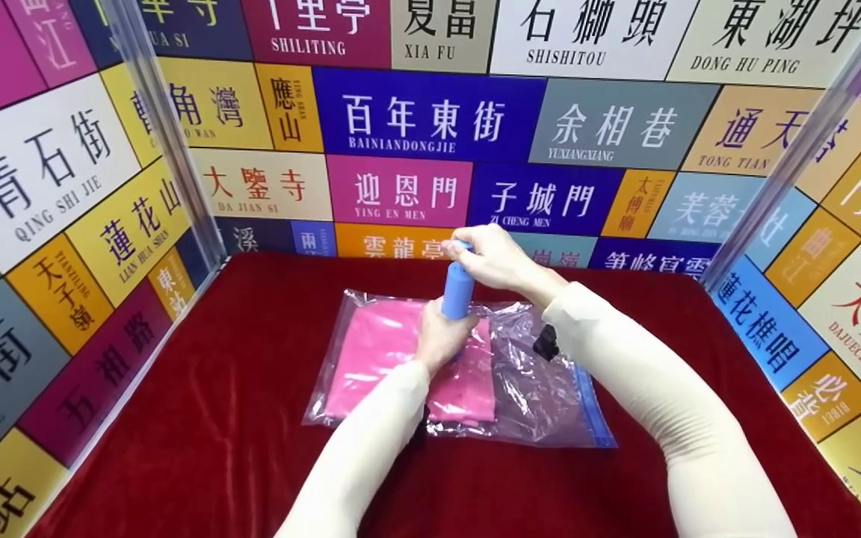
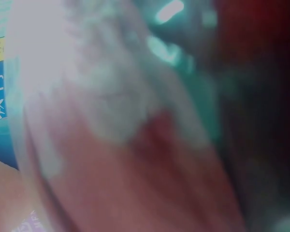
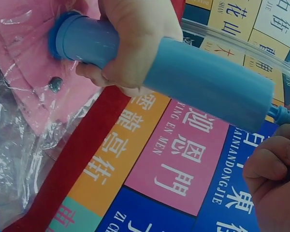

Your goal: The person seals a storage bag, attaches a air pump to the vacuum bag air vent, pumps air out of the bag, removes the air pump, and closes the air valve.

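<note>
Pump (image 1: pixel 458 290) smooth blue plastic cyl. | L hand (image 1: pixel 443 336) grips barrel (image 3: pixel 212 83) | R hand (image 1: pixel 496 258) grips handle (image 3: pixel 281 116) | bag (image 1: pixel 539 396) clear, crinkly

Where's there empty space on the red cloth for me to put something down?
The red cloth is bare between the bag and left wall, and between the right sleeve and right wall. The middle is crowded: left hand and right hand grip the blue pump over the bag.

Bright head view, white glare on the plastic bag (image 1: pixel 531 396); left wrist view hazy, blurred.
</note>
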